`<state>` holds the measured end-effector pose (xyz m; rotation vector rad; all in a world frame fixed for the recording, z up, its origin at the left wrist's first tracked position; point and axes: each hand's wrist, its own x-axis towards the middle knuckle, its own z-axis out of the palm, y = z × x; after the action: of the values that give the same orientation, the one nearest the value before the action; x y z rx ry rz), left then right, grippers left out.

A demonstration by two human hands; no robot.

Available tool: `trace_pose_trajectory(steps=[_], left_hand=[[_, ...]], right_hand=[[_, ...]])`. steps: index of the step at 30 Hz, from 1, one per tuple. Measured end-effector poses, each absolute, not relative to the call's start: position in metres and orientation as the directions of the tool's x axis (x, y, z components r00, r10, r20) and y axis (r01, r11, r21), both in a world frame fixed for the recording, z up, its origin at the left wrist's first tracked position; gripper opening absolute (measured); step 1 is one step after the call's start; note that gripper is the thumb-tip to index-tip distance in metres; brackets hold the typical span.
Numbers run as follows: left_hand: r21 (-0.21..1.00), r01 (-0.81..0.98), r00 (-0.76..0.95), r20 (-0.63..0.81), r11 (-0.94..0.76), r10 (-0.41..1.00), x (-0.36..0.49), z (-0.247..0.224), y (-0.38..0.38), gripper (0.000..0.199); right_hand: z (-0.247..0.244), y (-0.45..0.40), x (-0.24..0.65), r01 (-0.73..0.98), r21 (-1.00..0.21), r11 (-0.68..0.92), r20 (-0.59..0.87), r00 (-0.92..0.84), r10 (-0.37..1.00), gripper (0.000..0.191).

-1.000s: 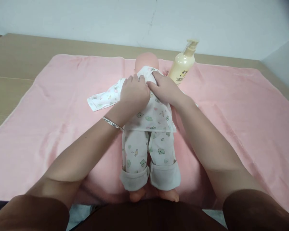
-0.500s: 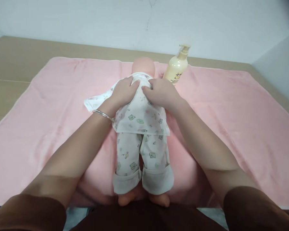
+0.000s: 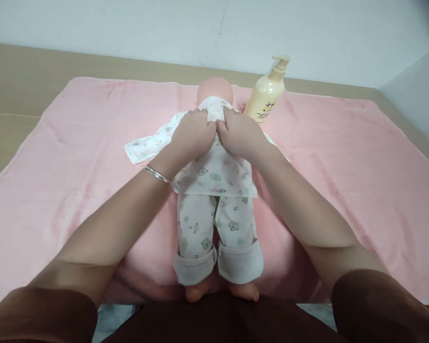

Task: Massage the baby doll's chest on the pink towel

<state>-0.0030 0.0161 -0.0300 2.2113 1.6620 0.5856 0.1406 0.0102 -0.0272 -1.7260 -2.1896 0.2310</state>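
Observation:
A baby doll (image 3: 215,88) lies face down with its head pointing away from me. It wears a white printed shirt (image 3: 218,176) and matching trousers (image 3: 196,224) with turned-up cuffs, and its bare feet show at the near edge. On the left of the upper back, my left hand (image 3: 196,131) has its fingers curled in on the shirt. My right hand (image 3: 241,132) does the same on the right side, the thumbs close together near the middle. The cloth between them is bunched. My fingertips are partly hidden.
Under the doll a pink blanket (image 3: 93,190) covers most of the wooden table (image 3: 17,85). A yellow pump bottle (image 3: 266,97) stands just beyond my right hand, close to the doll's head. A pale wall (image 3: 128,33) rises behind the table.
Both hands have drawn closer together and their fingers have curled in, gathering the shirt's upper back. The whole view has shifted slightly.

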Motion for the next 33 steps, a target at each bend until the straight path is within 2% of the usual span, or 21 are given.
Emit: trace_pose_trajectory(steps=[3,6,11,15,17,20,24,28,33], left_hand=[[0.511,0.827,0.215,0.098,-0.235,0.972,-0.011,-0.031,0.030,0.042],[0.490,0.841,0.176,0.149,-0.228,0.973,-0.007,-0.036,0.029,0.042],[0.423,0.885,0.128,0.178,-0.193,0.976,0.009,-0.039,0.006,0.047],[0.423,0.875,0.167,0.196,-0.237,0.966,0.007,-0.037,0.004,0.047],[0.444,0.855,0.204,0.185,-0.267,0.961,0.001,-0.038,0.013,0.042],[0.541,0.796,0.200,0.190,-0.273,0.961,-0.008,-0.043,0.029,0.039],[0.629,0.738,0.136,0.216,-0.244,0.967,-0.012,-0.051,0.036,0.042],[0.651,0.720,0.105,0.241,-0.241,0.965,-0.011,-0.054,0.030,0.046],[0.665,0.714,0.083,0.231,-0.220,0.969,-0.012,-0.055,0.026,0.049]], right_hand=[[-0.019,-0.004,0.130,0.920,-0.280,0.274,0.177,-0.231,0.957,0.037],[-0.017,-0.001,0.132,0.917,-0.329,0.225,0.118,-0.197,0.973,0.039],[-0.024,0.026,0.153,0.888,-0.452,0.086,0.030,-0.082,0.996,0.062],[-0.031,0.029,0.156,0.895,-0.434,0.103,0.056,-0.087,0.995,0.066],[-0.033,0.022,0.149,0.910,-0.389,0.145,0.114,-0.108,0.988,0.062],[-0.037,0.008,0.137,0.912,-0.328,0.247,0.222,-0.180,0.958,0.056],[-0.041,0.002,0.130,0.881,-0.337,0.332,0.249,-0.256,0.934,0.059],[-0.041,0.016,0.138,0.864,-0.399,0.307,0.212,-0.238,0.948,0.054],[-0.030,0.023,0.148,0.874,-0.444,0.197,0.163,-0.137,0.977,0.054]])
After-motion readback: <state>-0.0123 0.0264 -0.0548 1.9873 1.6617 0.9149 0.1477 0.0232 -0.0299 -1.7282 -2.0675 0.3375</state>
